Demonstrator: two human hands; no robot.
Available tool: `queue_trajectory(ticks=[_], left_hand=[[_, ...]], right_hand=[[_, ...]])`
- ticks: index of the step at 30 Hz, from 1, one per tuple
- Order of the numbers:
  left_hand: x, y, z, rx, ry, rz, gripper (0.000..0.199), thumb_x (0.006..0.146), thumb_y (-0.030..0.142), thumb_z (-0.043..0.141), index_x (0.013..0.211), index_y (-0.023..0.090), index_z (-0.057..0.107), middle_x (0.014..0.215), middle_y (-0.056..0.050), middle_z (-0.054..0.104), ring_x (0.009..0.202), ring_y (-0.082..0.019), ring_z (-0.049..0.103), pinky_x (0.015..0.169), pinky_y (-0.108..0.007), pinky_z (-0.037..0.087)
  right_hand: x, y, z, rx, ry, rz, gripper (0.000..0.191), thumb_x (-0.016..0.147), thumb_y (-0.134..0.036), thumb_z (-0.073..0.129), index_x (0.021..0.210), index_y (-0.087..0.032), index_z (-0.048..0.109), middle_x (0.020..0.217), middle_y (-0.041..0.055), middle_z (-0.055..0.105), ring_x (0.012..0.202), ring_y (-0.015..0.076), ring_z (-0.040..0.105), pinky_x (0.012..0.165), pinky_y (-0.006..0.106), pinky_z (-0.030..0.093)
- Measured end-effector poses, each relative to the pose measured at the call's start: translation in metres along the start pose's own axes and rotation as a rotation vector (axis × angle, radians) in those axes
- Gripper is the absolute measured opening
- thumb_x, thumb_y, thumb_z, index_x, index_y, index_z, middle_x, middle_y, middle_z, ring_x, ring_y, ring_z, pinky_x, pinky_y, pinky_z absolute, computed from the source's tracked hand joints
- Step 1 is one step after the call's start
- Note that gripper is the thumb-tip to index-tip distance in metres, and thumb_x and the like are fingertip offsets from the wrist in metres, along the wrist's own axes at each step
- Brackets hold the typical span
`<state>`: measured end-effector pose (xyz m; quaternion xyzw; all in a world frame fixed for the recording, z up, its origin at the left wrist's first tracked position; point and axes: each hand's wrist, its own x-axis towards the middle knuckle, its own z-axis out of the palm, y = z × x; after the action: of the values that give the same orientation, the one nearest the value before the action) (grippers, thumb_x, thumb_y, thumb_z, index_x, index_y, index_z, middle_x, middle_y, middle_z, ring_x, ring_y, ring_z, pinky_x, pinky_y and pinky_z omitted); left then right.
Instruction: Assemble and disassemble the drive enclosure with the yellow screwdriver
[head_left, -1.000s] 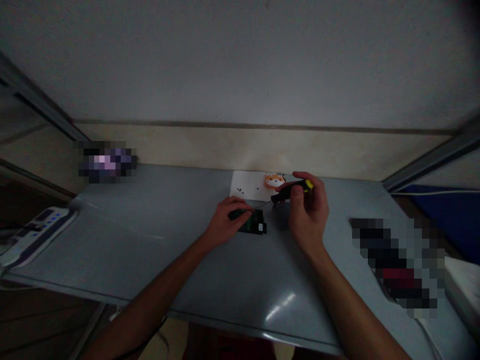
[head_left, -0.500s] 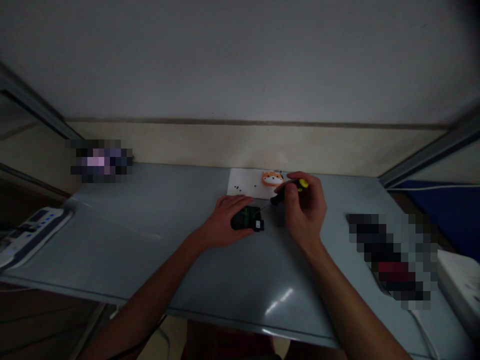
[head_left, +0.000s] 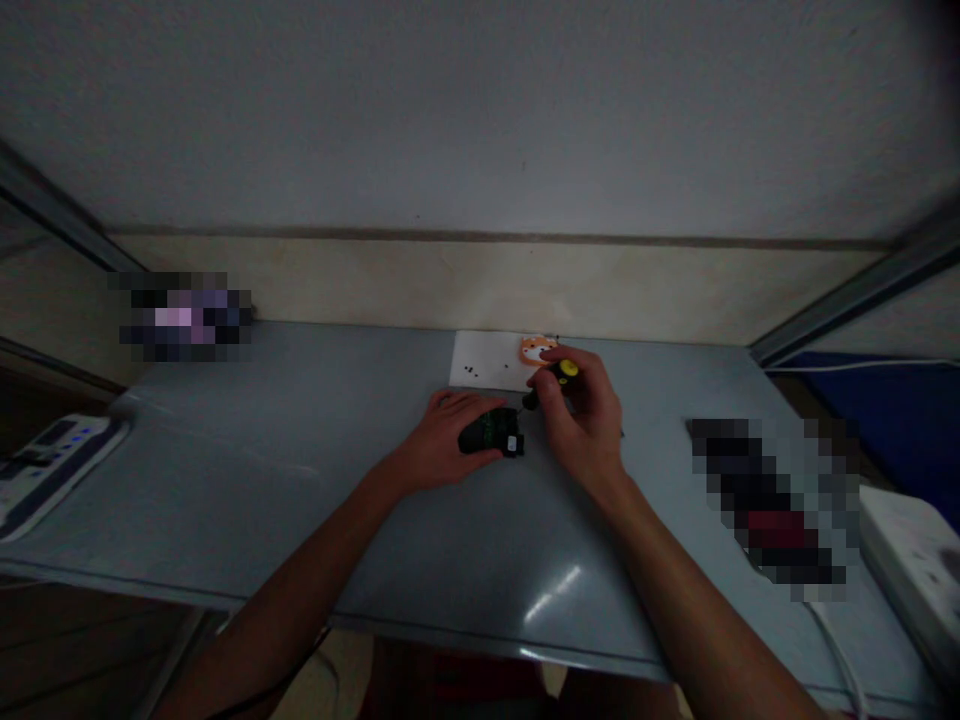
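Observation:
My left hand point(head_left: 442, 440) grips a small black device with a green circuit board point(head_left: 489, 430) and holds it on the grey table. A small white label shows at the device's near right corner. In my right hand point(head_left: 583, 420) is a black screwdriver with a yellow end point(head_left: 559, 376), its fingers wrapped round the handle. The shaft slants down left to the far right edge of the device; I cannot make out exactly where the tip sits. Just beyond lies a white sheet point(head_left: 487, 350) with several tiny dark screws, and an orange-and-white animal-faced item point(head_left: 536, 349) partly behind my right fingers.
A power strip point(head_left: 64, 465) with blue lights lies at the table's left edge. Blurred-out objects sit at the back left point(head_left: 187, 318) and on the right point(head_left: 765, 500). A white box point(head_left: 911, 555) and a cable point(head_left: 836, 640) are at the right edge. A wall runs behind the table point(head_left: 240, 440).
My right hand has moved left with the screwdriver, bringing the tip closer to the device. My left hand still holds the device; the whole view has shifted slightly.

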<state>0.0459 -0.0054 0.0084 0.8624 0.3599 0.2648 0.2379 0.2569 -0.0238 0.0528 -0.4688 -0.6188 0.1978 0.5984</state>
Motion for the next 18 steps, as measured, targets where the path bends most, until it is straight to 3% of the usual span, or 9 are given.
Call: queue_trajectory(ticks=[7, 18], left_hand=[[-0.0005, -0.0002, 0.0003, -0.005, -0.010, -0.006, 0.065, 0.085, 0.041, 0.083, 0.144, 0.034, 0.057, 0.138, -0.006, 0.068, 0.130, -0.029, 0.061, 0.118, -0.049, 0.034], [-0.0004, 0.0005, 0.0002, 0.002, -0.005, -0.008, 0.063, 0.087, 0.039, 0.081, 0.144, 0.034, 0.056, 0.140, -0.005, 0.068, 0.130, -0.028, 0.061, 0.118, -0.049, 0.034]], right_hand=[[-0.0014, 0.0016, 0.0027, -0.023, -0.014, 0.003, 0.021, 0.099, -0.037, 0.063, 0.116, -0.026, 0.065, 0.111, 0.0049, 0.071, 0.085, 0.0179, 0.070, 0.078, 0.038, 0.059], [-0.0039, 0.0049, 0.0053, -0.012, 0.001, -0.003, 0.020, 0.099, -0.037, 0.064, 0.116, -0.027, 0.066, 0.114, 0.0042, 0.070, 0.090, 0.0180, 0.070, 0.080, 0.037, 0.057]])
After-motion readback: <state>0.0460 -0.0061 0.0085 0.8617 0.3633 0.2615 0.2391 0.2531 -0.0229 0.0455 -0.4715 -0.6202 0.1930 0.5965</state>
